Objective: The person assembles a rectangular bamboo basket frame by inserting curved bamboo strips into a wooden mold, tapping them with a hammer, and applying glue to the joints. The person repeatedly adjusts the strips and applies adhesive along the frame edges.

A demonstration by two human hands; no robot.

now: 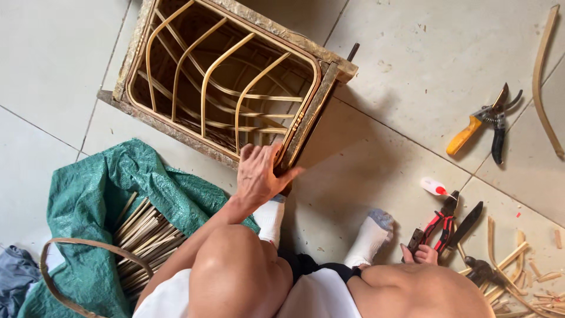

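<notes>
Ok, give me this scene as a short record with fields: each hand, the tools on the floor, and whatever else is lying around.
left hand: grips the near rim of the rattan frame
right hand: low by the knee, beside the red-handled pliers
other tools: orange-handled pruning shears, dark knife
left side: green sack with bundled cane strips
right side: cane offcuts on the tiled floor

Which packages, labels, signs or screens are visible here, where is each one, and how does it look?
No signs or screens are in view.
Small white tube: lies on the floor tiles beside the red-handled pliers; oval, white, with a red mark, possibly a label.
Green woven sack: on the floor at the left, crumpled open around a bundle of cane strips; no label shows.
</notes>
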